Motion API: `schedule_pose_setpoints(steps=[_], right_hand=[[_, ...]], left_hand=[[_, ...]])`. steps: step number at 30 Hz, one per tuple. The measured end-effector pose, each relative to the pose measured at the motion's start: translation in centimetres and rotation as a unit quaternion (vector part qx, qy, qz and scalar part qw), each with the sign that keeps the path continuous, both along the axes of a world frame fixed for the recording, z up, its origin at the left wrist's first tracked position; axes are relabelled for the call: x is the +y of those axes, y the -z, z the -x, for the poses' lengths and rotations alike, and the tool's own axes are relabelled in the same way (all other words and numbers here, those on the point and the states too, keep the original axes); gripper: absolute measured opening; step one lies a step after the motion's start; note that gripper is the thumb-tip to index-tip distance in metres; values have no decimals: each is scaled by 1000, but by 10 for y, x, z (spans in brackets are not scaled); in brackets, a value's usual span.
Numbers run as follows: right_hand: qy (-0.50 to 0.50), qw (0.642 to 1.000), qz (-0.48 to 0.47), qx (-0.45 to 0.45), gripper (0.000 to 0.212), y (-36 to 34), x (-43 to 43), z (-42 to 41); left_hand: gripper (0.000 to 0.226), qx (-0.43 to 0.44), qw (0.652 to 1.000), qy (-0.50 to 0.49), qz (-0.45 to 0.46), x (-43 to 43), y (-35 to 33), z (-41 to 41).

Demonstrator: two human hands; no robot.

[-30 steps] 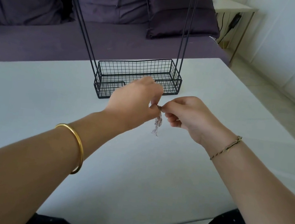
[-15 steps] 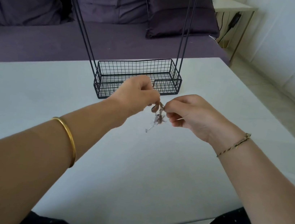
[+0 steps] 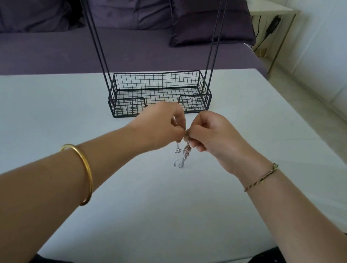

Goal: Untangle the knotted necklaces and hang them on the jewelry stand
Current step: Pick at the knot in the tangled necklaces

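- Pinching from opposite sides, the left hand (image 3: 160,125) and the right hand (image 3: 214,137) hold the tangle of necklaces (image 3: 185,149) between them. Each hand has its fingers curled and nips the top of the knot between thumb and fingertips, and the 2 sets of knuckles are almost touching.
- The tangle hangs down from the pinch, above the white table (image 3: 35,125). A silvery strand with a small end piece dangles on the left, a reddish clump hangs on the right, and a silver loop hangs lowest. I cannot tell whether that loop touches the tabletop.
- The jewelry stand (image 3: 159,84) sits on the table just beyond the hands. Its base is a black wire basket, and 2 thin black rods rise from each end and run out of the top of the view. The left hand's knuckles overlap the basket's front edge in this view.
- A gold bangle (image 3: 86,177) circles the left forearm, and a braided bracelet (image 3: 261,179) sits at the right wrist.
- Behind the table is a purple sofa (image 3: 113,45) with cushions. A small white side table (image 3: 272,9) stands at the upper right, with a dark cable hanging below it.
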State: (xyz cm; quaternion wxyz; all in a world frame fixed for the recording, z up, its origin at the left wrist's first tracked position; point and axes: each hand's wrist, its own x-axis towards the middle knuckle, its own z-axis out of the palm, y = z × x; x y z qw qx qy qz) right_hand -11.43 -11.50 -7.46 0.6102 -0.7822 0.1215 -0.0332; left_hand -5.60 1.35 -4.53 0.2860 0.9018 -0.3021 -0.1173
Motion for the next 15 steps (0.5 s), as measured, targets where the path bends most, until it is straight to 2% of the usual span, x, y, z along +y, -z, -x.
schedule_pose_setpoints(steps=[3,5,8,11,15], right_hand=[[5,1000,-4,3,17,-1,0,0],[4,1000,-11,12,16,-2,-1,0],[4,1000,-25,13,17,-2,-3,0],[7,999,-49,0,20,-3,-5,0],[9,997,-70,-16,25,-6,-7,1]], left_hand=[[15,-22,1000,-14,7,-1,0,0],[12,-1,999,-31,31,-1,0,-1],[14,113,985,-85,101,-2,-1,-2],[19,239,951,-128,146,-6,-5,-1],[17,338,913,-148,174,-5,-7,-1]])
